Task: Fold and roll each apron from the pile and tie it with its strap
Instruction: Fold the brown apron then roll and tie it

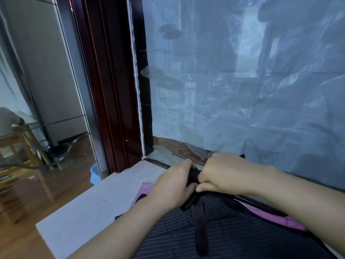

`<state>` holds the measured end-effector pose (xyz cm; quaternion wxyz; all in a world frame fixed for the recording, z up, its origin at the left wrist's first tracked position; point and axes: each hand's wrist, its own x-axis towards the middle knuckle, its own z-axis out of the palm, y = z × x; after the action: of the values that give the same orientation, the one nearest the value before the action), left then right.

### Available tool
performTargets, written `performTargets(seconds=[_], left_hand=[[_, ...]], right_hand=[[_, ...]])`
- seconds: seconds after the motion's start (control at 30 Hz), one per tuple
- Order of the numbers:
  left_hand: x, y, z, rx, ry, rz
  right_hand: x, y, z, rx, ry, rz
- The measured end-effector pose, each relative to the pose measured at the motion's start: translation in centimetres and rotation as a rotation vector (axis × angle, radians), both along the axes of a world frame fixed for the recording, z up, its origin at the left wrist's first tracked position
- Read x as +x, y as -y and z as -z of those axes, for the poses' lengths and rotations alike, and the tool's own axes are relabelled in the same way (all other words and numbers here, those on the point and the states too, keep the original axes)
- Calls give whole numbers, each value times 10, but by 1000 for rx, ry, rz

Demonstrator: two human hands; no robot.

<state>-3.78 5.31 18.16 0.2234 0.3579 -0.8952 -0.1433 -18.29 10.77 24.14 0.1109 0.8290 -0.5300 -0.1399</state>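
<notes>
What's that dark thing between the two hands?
In the head view, a rolled-up black apron sits between the left hand and the right hand, and both grip it. Its dark strap hangs down from the bundle.

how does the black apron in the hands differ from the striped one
The black apron is rolled up, gripped by the left hand and right hand; the striped apron lies spread flat. The black apron is plain; the striped apron has thin pale lines. Both are dark.
</notes>
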Motion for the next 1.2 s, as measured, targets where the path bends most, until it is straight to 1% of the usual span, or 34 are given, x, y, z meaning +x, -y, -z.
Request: performTargets(seconds=[0.07, 0.13, 0.2, 0.27, 0.37, 0.47, 0.57, 0.63, 0.7, 0.8, 0.83, 0.9, 0.97, 1.03, 1.1, 1.17, 1.2], left_hand=[[4, 1, -2, -1, 56, 73], [9, 3, -3, 13, 92, 161], [13, 2, -6, 12, 119, 240], [18, 0, -9, -32, 138, 300], [23, -4, -11, -61, 109, 357], [27, -8, -10, -3, 46, 390], [28, -7, -11, 45, -22, 396], [26, -4, -12, 36, -57, 385], [25, -1, -13, -29, -79, 384], [26, 1, -11, -184, -144, 371], [27, 0, -10, -234, -160, 361], [27, 0, -6, -377, -173, 325], [25, -2, -3, -541, -197, 200], [20, -7, -4, -594, -279, -4], [13, -14, -5, -564, -399, -186], [7, -20, -3, -571, -476, -301], [6, -20, 0, -589, -477, -320]], right_hand=[[-6, 0, 2, 21, 89, -7], [-7, -1, 5, 87, 194, -1], [-7, -4, 6, 212, 351, 35], [-10, -6, 7, 338, 503, 80], [-14, -8, 8, 457, 642, 104], [-18, -11, 10, 519, 755, 139], [-23, -13, 13, 549, 937, 161], [-26, -14, 16, 521, 1043, 176], [-26, -14, 21, 494, 1185, 191], [-22, -16, 29, 445, 1431, 211], [-21, -16, 31, 411, 1478, 213], [-19, -17, 31, 336, 1506, 216], [-15, -17, 29, 269, 1556, 240], [-10, -17, 29, 225, 1749, 311], [-4, -15, 31, 211, 1989, 365], [3, -12, 35, 180, 2181, 397], [7, -11, 36, 169, 2280, 411]])
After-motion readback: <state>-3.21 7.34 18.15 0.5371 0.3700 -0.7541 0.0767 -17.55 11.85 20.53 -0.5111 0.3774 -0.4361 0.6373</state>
